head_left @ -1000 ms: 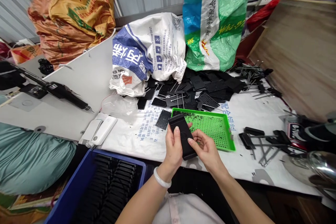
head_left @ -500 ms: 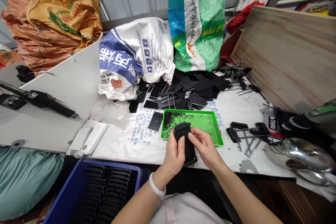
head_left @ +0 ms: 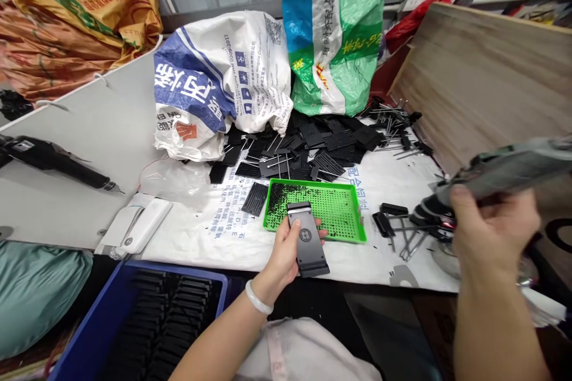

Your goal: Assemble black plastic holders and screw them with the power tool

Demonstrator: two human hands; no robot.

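Observation:
My left hand (head_left: 282, 256) holds a flat black plastic plate (head_left: 307, 239) upright over the near edge of the table, fingers curled round its side. Just beyond it lies a green perforated tray (head_left: 339, 211). My right hand (head_left: 489, 232) is far out to the right, closed round a grey power tool (head_left: 504, 169) that is blurred by motion. A pile of black plates and metal pins (head_left: 308, 149) lies behind the tray.
A blue bin (head_left: 102, 333) of stacked black plates stands below left. Woven sacks, white-blue (head_left: 214, 77) and green (head_left: 335, 30), stand at the back. A black screwdriver (head_left: 58, 161) and white device (head_left: 134, 226) lie left. Loose pinned parts (head_left: 397, 223) and a wooden board (head_left: 482, 77) are right.
My right hand left the black plate, swung right and gripped the grey power tool. The left hand keeps the plate, now alone.

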